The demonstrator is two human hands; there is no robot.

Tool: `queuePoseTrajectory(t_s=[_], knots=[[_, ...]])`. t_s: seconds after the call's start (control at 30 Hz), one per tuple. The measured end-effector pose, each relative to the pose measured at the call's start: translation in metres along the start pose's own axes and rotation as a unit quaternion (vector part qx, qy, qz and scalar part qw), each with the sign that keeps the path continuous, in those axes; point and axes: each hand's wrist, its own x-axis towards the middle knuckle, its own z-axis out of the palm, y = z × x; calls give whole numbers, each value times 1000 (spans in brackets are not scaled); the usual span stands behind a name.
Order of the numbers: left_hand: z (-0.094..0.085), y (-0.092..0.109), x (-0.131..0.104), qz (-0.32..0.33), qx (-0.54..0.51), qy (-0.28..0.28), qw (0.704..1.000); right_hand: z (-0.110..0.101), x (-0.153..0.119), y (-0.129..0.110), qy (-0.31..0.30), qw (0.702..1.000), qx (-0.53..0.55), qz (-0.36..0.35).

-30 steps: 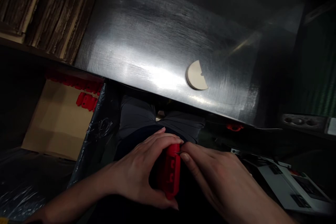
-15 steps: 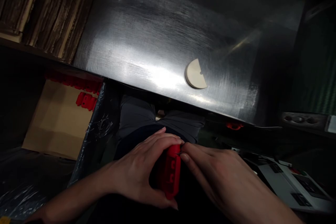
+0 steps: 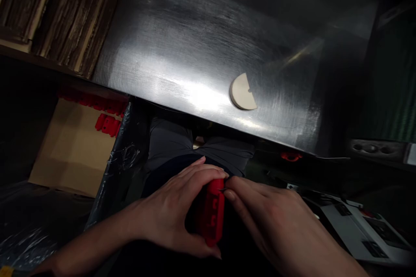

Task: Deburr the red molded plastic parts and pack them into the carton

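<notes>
Above my lap, my left hand (image 3: 172,203) grips a red plastic part (image 3: 215,214) between its thumb at the bottom and its fingers at the top. The part stands on edge, with small notches along the side that faces me. My right hand (image 3: 273,210) pinches something thin and pointed close to the part's upper end. Only a narrow sliver (image 3: 223,189) of it shows, meeting or nearly meeting the red surface. The rest is hidden by the fingers, so its kind is unclear.
A pale half-round block (image 3: 243,92) lies on the metal table (image 3: 169,47). Stacked cardboard (image 3: 71,17) sits at the upper left. Below it, several red parts (image 3: 108,125) rest on a cardboard sheet (image 3: 69,147). A grey-white device (image 3: 357,229) is at the lower right.
Both hands stay almost where they were. The red part seems turned very slightly, and the right fingertips have shifted a touch to the right.
</notes>
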Motion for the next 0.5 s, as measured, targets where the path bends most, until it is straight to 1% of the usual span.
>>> queuePoseTrajectory(t_s=[0.13, 0.33, 0.5], knots=[[0, 0, 1, 3, 0, -2, 1000, 3, -4, 2, 3, 999, -27, -17], [0, -1, 1, 6, 2, -5, 1000, -4, 0, 2, -56, 998, 38, 17], [-1, -2, 1, 6, 3, -10, 1000, -8, 2, 2, -84, 993, 70, 37]])
